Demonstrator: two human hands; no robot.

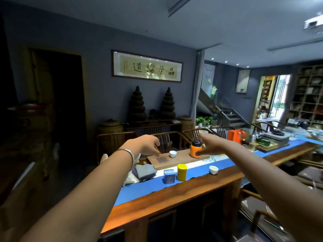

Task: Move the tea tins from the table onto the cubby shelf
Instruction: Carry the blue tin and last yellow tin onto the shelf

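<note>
A yellow tea tin [181, 172] and a square blue tea tin [169, 176] stand side by side on the blue runner [143, 189] of the long wooden table [174, 201]. An orange tin with a dark lid [195, 149] stands on a wooden tea tray [174, 160] behind them. My left hand [148, 144] hovers above the tray's left end, fingers relaxed, holding nothing. My right hand [212, 145] reaches out just right of the orange tin, fingers spread, thumb near the tin's side. A cubby shelf [307, 95] fills the far right wall.
A white cup [173, 154] sits on the tray and another cup [213, 169] on the runner. Folded grey cloths [146, 172] lie at the left. Farther along the table are an orange box [235, 136] and tea ware. Wooden chairs [166, 140] line the far side.
</note>
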